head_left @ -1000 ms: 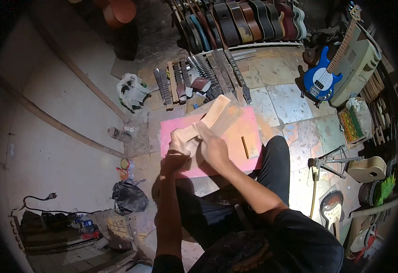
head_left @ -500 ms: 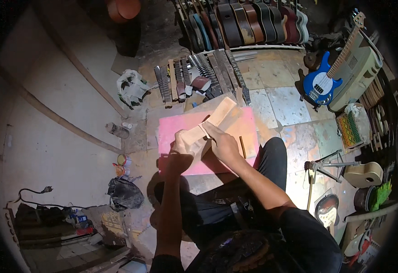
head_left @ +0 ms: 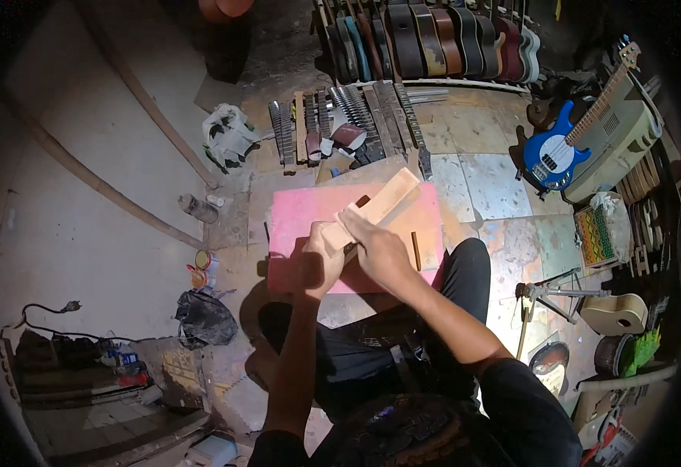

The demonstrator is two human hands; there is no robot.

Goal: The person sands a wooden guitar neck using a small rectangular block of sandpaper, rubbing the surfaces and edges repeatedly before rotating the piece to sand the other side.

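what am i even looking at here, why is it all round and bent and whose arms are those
There is no machine here. The picture comes from a wide fisheye camera worn on a person's head, looking down, so straight edges bend near the rim. The arms coming up from the bottom are that person's own.

The person sits on the floor in a guitar workshop. In front of them lies a pink board. Both hands are on a long pale wooden block that rests on it: the left hand grips its near end, the right hand presses on top. A thin brown stick lies beside them on the board. Farther off are a row of guitar necks and a blue electric guitar.
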